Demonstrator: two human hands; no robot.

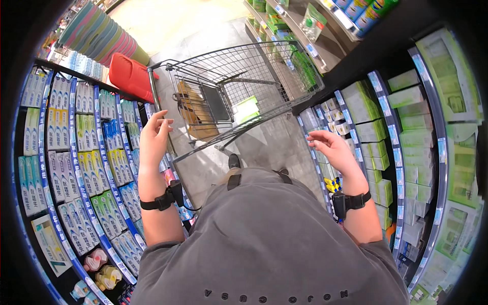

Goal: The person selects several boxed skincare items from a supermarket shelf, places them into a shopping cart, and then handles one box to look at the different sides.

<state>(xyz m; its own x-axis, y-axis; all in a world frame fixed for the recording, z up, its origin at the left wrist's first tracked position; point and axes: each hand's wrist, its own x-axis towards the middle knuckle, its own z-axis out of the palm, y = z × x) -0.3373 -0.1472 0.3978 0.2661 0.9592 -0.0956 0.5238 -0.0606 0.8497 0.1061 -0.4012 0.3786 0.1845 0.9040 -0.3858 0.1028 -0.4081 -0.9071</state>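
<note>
My left hand [155, 131] is raised beside the handle of a metal wire shopping cart [236, 82]; its fingers are loosely bent and it holds nothing. Whether a fingertip touches the handle I cannot tell. On the right, my right hand [328, 146] hangs in the air, fingers curved and apart, holding nothing, near the shelves. A white and green package [246, 109] lies in the cart. Near the cart's handle end, something tan with dark straps [192, 110] shows through the wires. Black straps with small devices circle both forearms.
Shelves of boxed toothpaste [61, 129] line the left, with a red plastic item [131, 76] and stacked colored tubs [103, 36] beyond. Shelves of green and white boxes [415, 133] stand close on the right. Another shelf unit [305, 38] borders the cart's far side.
</note>
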